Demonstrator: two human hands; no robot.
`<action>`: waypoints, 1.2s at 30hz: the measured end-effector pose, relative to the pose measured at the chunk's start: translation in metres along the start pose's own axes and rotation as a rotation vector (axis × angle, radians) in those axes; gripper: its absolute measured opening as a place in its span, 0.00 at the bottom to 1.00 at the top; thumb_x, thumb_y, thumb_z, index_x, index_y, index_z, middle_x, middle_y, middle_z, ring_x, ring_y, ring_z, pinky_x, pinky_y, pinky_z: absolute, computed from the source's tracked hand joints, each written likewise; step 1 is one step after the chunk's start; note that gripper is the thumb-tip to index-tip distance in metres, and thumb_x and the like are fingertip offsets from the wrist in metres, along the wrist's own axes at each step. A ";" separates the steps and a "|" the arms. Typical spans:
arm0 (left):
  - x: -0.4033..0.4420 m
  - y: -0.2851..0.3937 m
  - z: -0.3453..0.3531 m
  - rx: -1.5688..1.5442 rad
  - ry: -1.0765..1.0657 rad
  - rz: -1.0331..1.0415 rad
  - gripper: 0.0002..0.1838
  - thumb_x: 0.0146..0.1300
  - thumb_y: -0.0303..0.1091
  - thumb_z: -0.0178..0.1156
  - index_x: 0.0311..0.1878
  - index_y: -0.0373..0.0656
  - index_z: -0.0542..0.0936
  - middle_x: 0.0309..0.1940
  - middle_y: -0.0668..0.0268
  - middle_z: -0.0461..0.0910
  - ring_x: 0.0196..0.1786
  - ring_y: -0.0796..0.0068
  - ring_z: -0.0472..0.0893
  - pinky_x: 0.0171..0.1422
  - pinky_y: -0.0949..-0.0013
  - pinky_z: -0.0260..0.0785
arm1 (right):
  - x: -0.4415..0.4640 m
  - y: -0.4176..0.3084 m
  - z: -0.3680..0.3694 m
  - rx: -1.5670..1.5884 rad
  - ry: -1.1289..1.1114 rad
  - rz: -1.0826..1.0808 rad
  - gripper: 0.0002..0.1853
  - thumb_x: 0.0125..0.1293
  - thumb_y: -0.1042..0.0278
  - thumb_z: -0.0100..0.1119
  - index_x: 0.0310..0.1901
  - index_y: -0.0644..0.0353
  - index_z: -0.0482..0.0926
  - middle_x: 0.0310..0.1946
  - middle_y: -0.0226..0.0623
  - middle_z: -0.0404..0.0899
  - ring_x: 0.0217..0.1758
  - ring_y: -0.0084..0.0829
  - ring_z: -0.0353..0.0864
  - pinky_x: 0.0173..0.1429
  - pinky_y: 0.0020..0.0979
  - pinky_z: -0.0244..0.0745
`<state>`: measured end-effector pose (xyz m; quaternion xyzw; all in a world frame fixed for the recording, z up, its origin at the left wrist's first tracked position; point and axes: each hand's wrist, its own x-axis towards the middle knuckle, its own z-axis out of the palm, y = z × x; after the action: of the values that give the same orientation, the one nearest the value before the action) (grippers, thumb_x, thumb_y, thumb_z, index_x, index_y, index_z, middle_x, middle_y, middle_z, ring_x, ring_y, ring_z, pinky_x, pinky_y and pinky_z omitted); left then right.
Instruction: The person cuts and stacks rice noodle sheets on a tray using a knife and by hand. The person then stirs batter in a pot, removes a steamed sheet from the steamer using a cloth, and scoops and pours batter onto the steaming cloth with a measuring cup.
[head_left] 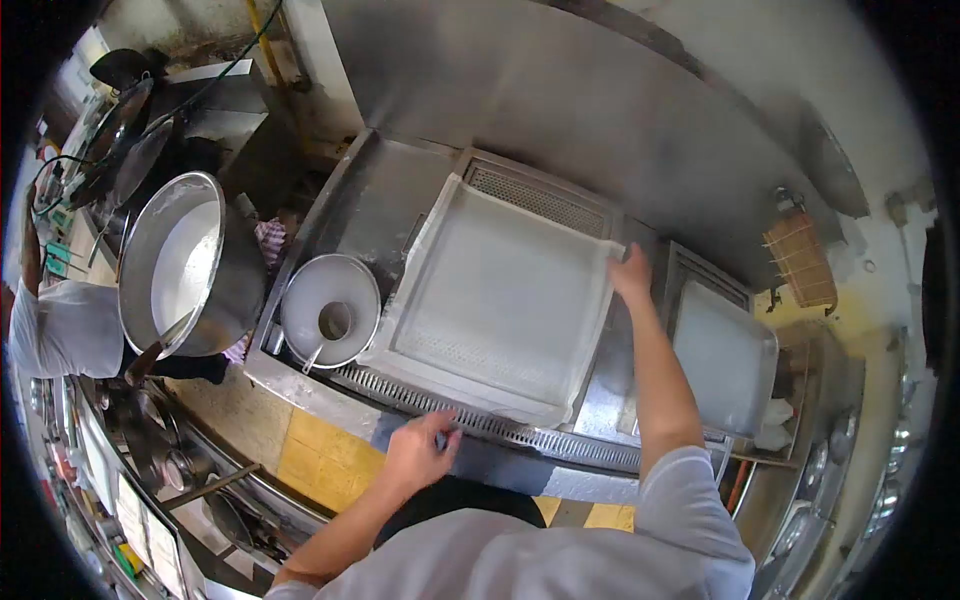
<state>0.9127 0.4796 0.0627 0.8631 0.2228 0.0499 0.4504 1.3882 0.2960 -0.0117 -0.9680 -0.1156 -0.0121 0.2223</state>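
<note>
A white cloth (pixel 505 290) lies spread over a rectangular steamer tray (pixel 540 205), whose perforated metal shows along the far edge. At the cloth's far right corner, my right hand (pixel 630 274) is closed on its edge, fingertips partly hidden. My left hand (pixel 424 448) hovers near the counter's front edge, below the cloth's near side. Its fingers are loosely curled, with a gap between thumb and forefinger and nothing visible in them. Left of the cloth sits a wide round metal pan (pixel 300 305) with a small ladle or cup (pixel 335 320) in it.
A large metal pot (pixel 245 290) with white liquid stands at the left, a dark-handled utensil (pixel 150 360) at its rim. A second, covered tray (pixel 725 350) is to the right. A slotted drain (pixel 500 432) runs along the counter front. Another person's sleeve (pixel 70 325) shows far left.
</note>
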 end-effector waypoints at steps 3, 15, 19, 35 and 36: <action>-0.023 -0.005 0.010 -0.008 -0.045 -0.100 0.17 0.62 0.33 0.71 0.54 0.42 0.83 0.32 0.56 0.87 0.33 0.54 0.86 0.41 0.54 0.80 | 0.035 -0.005 0.019 0.017 0.059 0.007 0.43 0.61 0.58 0.67 0.73 0.75 0.64 0.68 0.63 0.74 0.70 0.55 0.76 0.74 0.46 0.70; -0.022 -0.025 0.008 -0.015 -0.049 -0.067 0.15 0.63 0.32 0.70 0.52 0.43 0.84 0.32 0.57 0.87 0.31 0.56 0.86 0.38 0.56 0.80 | -0.026 -0.014 0.024 -0.330 0.059 -0.063 0.48 0.61 0.61 0.69 0.79 0.68 0.55 0.76 0.66 0.57 0.79 0.61 0.60 0.80 0.50 0.61; -0.016 -0.026 -0.008 -0.053 -0.044 -0.014 0.14 0.63 0.32 0.70 0.52 0.43 0.84 0.32 0.57 0.87 0.31 0.57 0.86 0.38 0.57 0.80 | -0.169 -0.024 -0.006 -0.201 -0.236 0.085 0.56 0.59 0.65 0.71 0.81 0.68 0.44 0.79 0.71 0.49 0.81 0.65 0.56 0.82 0.52 0.58; -0.019 -0.077 -0.088 -0.074 -0.002 0.096 0.16 0.63 0.29 0.69 0.54 0.43 0.84 0.31 0.57 0.86 0.29 0.62 0.85 0.36 0.61 0.79 | -0.215 -0.210 0.061 0.329 -0.617 -0.037 0.11 0.61 0.68 0.58 0.36 0.66 0.87 0.28 0.47 0.87 0.33 0.45 0.88 0.39 0.43 0.83; -0.021 -0.079 -0.092 -0.067 0.005 0.097 0.16 0.63 0.29 0.69 0.55 0.42 0.84 0.31 0.57 0.86 0.28 0.63 0.85 0.36 0.61 0.79 | -0.216 -0.231 0.067 0.376 -0.797 0.064 0.11 0.61 0.68 0.57 0.33 0.64 0.86 0.24 0.44 0.85 0.26 0.40 0.86 0.31 0.42 0.82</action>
<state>0.8405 0.5786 0.0561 0.8572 0.1803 0.0814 0.4755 1.1227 0.4802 0.0102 -0.8428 -0.1625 0.3903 0.3331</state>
